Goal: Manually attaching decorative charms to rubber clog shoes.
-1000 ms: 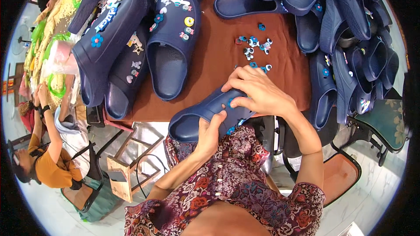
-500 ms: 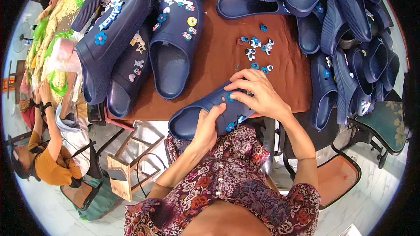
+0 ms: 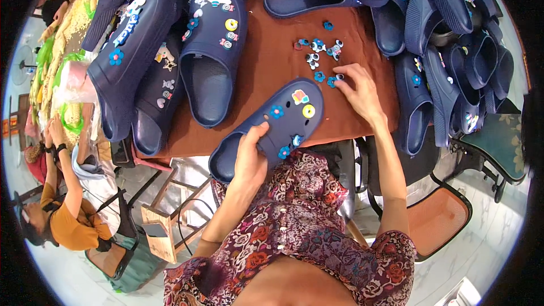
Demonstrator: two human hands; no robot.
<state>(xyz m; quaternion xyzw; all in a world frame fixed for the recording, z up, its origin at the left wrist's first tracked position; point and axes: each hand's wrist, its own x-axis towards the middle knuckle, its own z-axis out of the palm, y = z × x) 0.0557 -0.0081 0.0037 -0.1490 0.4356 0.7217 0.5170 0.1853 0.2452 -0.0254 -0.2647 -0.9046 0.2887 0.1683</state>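
My left hand (image 3: 251, 156) grips a navy clog (image 3: 292, 114) at its opening, thumb on top, and tilts it over the table's near edge. On its upper sit two blue flower charms, a yellow ring charm, a blue charm and a multicoloured one; several holes are bare. To the right of the clog's toe, my right hand (image 3: 361, 95) pinches a small pale-and-dark shoe charm (image 3: 339, 77) at the tabletop, partly covered by the fingertips. Beside it lie blue flower charms (image 3: 319, 76), and farther off a loose cluster of panda-like charms (image 3: 313, 60).
Decorated navy clogs (image 3: 209, 51) stand at the left of the brown cloth-covered table (image 3: 266, 51); more clogs (image 3: 419, 102) pile up at the right. A wooden stool (image 3: 161, 232) and an orange-seated chair (image 3: 439, 221) stand below. At far left, a person in orange (image 3: 79, 221) works at another table.
My right hand has left the clog's upper and moved right to the loose charms. The clog has turned, its decorated top now fully showing, with my left hand still around it.
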